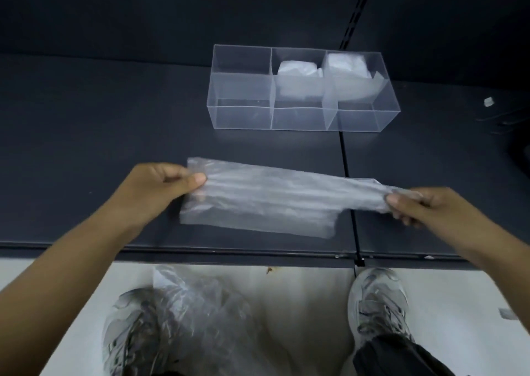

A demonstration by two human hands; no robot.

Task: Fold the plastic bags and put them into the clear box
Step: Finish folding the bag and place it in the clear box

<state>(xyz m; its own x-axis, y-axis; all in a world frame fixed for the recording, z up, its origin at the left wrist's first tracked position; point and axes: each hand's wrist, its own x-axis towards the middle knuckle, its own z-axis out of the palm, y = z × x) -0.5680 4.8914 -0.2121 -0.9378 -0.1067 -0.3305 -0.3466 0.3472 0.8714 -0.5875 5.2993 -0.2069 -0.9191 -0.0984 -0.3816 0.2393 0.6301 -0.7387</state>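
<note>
A clear plastic bag [266, 200], folded lengthwise into a long strip, stretches across the dark shelf between my hands. My left hand [160, 186] pinches its left end between thumb and fingers. Its narrow, bunched right end is gripped by my right hand [415, 206]. Farther back stands the clear box [241, 114] with three compartments. The left compartment holds nothing; the middle one holds a folded bag [298, 71] and the right one another folded bag [344, 66].
The dark shelf [86, 134] has a vertical seam [348, 180] under the bag's right part and a front edge near my feet. More crumpled clear bags [200, 312] lie on the pale floor over my left shoe. A small white scrap [488, 101] lies at the far right.
</note>
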